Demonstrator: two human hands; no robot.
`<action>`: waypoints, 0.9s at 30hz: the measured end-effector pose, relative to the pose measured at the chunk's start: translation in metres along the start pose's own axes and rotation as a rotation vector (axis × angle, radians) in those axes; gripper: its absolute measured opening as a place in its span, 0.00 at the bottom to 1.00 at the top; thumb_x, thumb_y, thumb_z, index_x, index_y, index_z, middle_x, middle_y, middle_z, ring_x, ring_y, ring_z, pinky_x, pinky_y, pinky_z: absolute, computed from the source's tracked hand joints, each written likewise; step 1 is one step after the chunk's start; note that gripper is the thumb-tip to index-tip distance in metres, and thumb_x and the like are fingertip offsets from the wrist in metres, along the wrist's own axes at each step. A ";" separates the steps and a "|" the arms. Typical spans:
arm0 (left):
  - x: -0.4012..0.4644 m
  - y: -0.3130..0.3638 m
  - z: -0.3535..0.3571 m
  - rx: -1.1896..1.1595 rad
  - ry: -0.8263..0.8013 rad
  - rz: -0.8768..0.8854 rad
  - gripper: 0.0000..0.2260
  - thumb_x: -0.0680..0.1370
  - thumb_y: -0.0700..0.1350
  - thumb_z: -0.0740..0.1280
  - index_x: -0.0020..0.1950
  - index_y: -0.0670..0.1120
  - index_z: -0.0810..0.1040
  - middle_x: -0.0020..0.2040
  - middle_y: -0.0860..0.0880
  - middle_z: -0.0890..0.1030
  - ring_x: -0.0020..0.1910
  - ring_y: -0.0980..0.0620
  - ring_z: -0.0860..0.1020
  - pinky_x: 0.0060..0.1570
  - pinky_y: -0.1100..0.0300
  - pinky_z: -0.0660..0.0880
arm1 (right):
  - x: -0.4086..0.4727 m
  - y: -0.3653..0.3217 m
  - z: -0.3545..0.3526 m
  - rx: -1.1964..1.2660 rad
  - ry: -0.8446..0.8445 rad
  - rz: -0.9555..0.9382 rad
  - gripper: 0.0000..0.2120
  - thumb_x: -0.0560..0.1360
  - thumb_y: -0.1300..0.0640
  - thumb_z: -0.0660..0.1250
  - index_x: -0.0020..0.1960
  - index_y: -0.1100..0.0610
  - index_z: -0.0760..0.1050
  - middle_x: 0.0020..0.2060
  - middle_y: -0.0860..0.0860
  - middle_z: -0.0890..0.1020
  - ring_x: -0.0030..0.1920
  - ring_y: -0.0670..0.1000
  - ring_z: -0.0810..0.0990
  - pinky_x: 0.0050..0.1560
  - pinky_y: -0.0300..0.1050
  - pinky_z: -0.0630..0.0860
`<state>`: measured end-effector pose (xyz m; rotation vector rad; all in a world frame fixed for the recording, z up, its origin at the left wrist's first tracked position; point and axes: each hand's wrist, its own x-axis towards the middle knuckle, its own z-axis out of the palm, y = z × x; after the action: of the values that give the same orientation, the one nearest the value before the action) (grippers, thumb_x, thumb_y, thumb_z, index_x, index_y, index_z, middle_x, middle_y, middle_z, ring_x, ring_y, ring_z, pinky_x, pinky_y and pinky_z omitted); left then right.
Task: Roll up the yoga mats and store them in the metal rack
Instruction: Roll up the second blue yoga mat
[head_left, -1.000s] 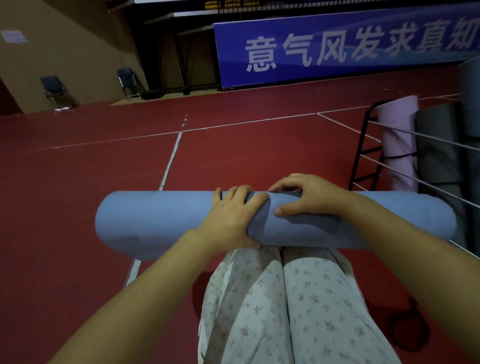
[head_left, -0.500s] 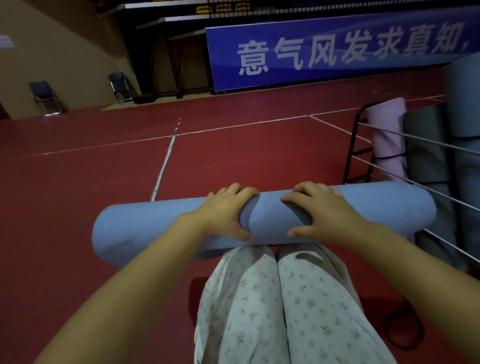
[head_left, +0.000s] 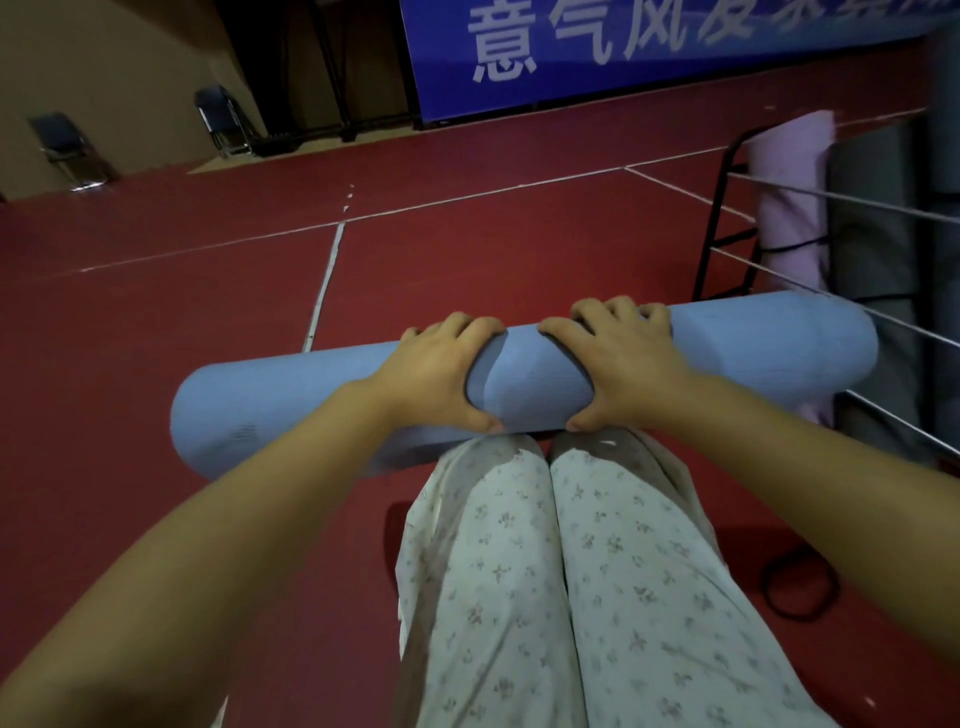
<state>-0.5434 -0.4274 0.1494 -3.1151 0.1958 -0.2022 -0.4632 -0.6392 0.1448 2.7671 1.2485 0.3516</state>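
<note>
A rolled blue yoga mat (head_left: 291, 410) lies crosswise in front of my knees, its right end tilted slightly up toward the metal rack (head_left: 719, 228). My left hand (head_left: 441, 379) grips the roll near its middle, fingers over the top and thumb underneath. My right hand (head_left: 618, 364) grips it right beside the left hand in the same way. The rack stands at the right with a pink rolled mat (head_left: 792, 197) and grey rolled mats (head_left: 872, 218) upright inside, behind its thin metal rails.
Red sports floor (head_left: 156, 322) with white lines stretches ahead and to the left. A black elastic loop (head_left: 800, 587) lies on the floor at the right. Folding chairs (head_left: 67, 150) and a blue banner (head_left: 649, 47) stand far back.
Both hands shifted their grip on the blue roll, the right hand turning from across the roll to gripping it from above. The view dipped and the roll's right end came closer to the rack.
</note>
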 end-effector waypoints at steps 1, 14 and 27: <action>0.001 0.000 -0.003 -0.001 -0.008 0.008 0.45 0.62 0.66 0.73 0.72 0.51 0.60 0.64 0.49 0.69 0.60 0.46 0.72 0.55 0.45 0.69 | 0.001 0.002 -0.003 -0.021 0.007 -0.021 0.49 0.59 0.33 0.72 0.72 0.43 0.52 0.64 0.50 0.64 0.60 0.57 0.65 0.57 0.58 0.66; -0.048 0.036 -0.100 0.080 0.065 0.136 0.44 0.60 0.73 0.64 0.70 0.54 0.61 0.61 0.51 0.72 0.54 0.50 0.74 0.51 0.51 0.73 | -0.061 0.009 -0.096 -0.010 0.143 -0.117 0.46 0.57 0.29 0.68 0.70 0.42 0.57 0.56 0.48 0.68 0.53 0.51 0.66 0.49 0.51 0.64; -0.083 0.049 -0.030 -0.260 -0.243 0.103 0.40 0.62 0.70 0.72 0.69 0.60 0.61 0.63 0.60 0.70 0.57 0.60 0.73 0.55 0.60 0.73 | -0.094 -0.004 -0.038 0.200 -0.217 -0.247 0.46 0.59 0.24 0.64 0.72 0.36 0.50 0.55 0.40 0.63 0.52 0.44 0.61 0.55 0.46 0.62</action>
<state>-0.6351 -0.4659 0.1679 -3.3322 0.4057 0.2214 -0.5354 -0.7072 0.1643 2.6671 1.6182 -0.0948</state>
